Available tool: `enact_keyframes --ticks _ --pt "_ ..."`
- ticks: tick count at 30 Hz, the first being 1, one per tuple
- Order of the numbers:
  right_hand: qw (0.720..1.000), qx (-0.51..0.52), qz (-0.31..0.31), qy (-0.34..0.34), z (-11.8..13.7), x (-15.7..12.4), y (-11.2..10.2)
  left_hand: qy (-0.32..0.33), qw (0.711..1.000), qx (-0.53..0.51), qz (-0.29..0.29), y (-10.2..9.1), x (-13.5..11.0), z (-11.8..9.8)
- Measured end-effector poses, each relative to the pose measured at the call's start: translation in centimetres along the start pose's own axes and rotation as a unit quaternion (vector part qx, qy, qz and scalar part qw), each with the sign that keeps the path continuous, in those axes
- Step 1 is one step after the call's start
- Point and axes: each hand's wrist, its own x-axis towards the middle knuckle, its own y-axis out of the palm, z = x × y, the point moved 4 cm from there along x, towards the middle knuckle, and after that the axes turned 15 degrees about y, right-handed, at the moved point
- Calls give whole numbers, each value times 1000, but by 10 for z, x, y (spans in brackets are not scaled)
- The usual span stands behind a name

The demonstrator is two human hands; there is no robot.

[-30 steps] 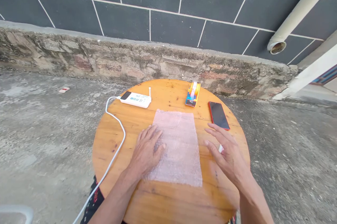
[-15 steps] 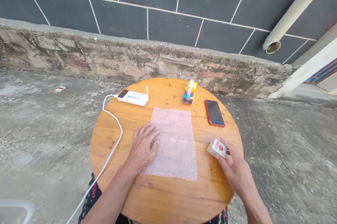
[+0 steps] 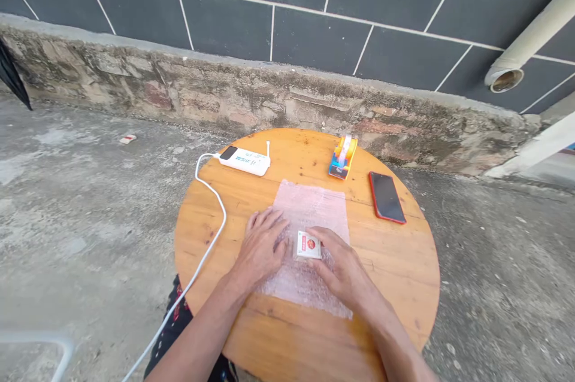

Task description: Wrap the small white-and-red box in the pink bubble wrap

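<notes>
A pinkish sheet of bubble wrap (image 3: 309, 205) lies flat on the round wooden table (image 3: 287, 340). My left hand (image 3: 263, 250) rests on its left edge, palm down with the fingers stretched out, holding nothing. Between the thumb and fingers of my right hand (image 3: 344, 262) is a small white box (image 3: 309, 245) with red print on top and see-through-looking sides. The box is over the middle of the sheet; whether it touches the sheet I cannot tell.
At the table's back left lies a white power bank (image 3: 245, 160) with a white cable (image 3: 211, 244) running off the left side. A colourful tape dispenser (image 3: 343, 157) stands at the back, and a red-edged phone (image 3: 387, 197) lies at the right. Beyond is a stone-based wall (image 3: 251, 91).
My right hand has carried the small white box leftward from the bare table to over the bubble wrap. The left hand stays on the sheet's edge. The view has shifted slightly.
</notes>
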Motion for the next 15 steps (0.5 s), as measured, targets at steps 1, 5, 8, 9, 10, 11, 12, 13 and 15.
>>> enact_keyframes --ticks 1,5,8,9,10,11,12,13,15 --pt "1000 1 6 -1 -2 2 4 -1 1000 -2 1 0 0 0" --pt "1000 -5 1 8 -13 1 10 -8 1000 -7 6 -1 0 -1" --pt "1000 -15 -3 10 -18 -1 12 -10 1000 -9 5 -2 0 -1" --pt "1000 -16 -2 11 -19 -2 12 -9 1000 -8 4 -2 0 -1" --pt "1000 -17 -4 13 -19 -2 13 -8 1000 -8 3 -2 0 -1" --pt "1000 -16 -7 16 -20 -3 13 -6 1000 -7 3 -1 0 -1" --pt "1000 -15 -13 21 -21 -3 14 -5 1000 -7 2 -1 0 -1" --pt "999 -15 -19 25 -21 -3 14 -3 1000 -7 1 -1 0 0" --pt "999 -14 -29 32 -22 -3 14 0 1000 -6 0 0 0 0"
